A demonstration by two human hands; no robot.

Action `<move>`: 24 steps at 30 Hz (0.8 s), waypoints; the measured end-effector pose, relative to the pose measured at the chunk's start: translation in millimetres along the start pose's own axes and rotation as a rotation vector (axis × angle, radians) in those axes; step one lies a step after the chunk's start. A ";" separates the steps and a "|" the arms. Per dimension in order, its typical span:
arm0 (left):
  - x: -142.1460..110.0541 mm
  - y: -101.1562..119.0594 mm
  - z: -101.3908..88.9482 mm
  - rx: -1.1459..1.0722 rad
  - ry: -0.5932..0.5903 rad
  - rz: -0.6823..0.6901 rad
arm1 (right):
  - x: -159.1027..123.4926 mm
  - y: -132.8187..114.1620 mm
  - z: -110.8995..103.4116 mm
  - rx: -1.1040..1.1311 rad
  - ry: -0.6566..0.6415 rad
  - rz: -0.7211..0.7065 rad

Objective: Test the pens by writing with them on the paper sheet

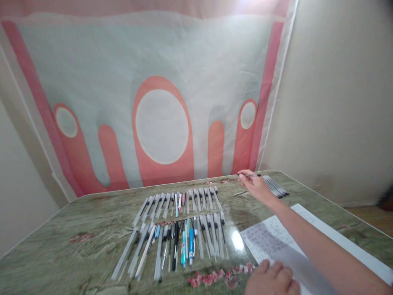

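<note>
My right hand is raised over the far right part of the table, fingers closed in a pinch on a dark slim pen. Just right of it lies a row of several dark-tipped pens side by side. At the bottom edge, my left hand rests on the near left corner of a sheet of handwritten paper, its fingers loosely bent and holding nothing that shows. My right forearm passes above the paper and hides part of it.
Two rows of pens and clear caps or barrels cover the table's middle: a far row and a near row. Among them lie a blue pen and a turquoise pen. A printed cloth hangs behind the table.
</note>
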State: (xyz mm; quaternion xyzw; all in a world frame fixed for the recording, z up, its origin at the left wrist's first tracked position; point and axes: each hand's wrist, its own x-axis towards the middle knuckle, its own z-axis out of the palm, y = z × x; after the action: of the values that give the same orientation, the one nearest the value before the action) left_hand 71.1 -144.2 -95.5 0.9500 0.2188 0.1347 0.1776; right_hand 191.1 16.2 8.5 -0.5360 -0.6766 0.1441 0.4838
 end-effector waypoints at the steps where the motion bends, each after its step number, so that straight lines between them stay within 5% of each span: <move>1: -3.1 -3.2 -8.4 0.036 -0.018 0.037 | -3.4 2.4 -3.0 0.024 -0.053 0.022; 9: -16.5 -4.9 -68.9 0.086 -0.111 -0.012 | -65.5 37.0 -29.1 0.180 -0.184 0.293; 15: -13.3 -2.9 -77.3 0.060 -0.142 -0.063 | -111.4 40.7 -37.8 0.329 -0.089 0.493; 24: -11.2 -2.4 -74.4 0.075 -0.078 -0.066 | -137.2 34.8 -27.0 0.186 -0.137 0.354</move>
State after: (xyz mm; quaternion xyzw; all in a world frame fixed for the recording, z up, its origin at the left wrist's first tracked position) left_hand 35.7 -126.6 -31.4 0.9528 0.2478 0.0833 0.1544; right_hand 227.5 -97.8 -71.7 -0.5885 -0.5871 0.3245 0.4513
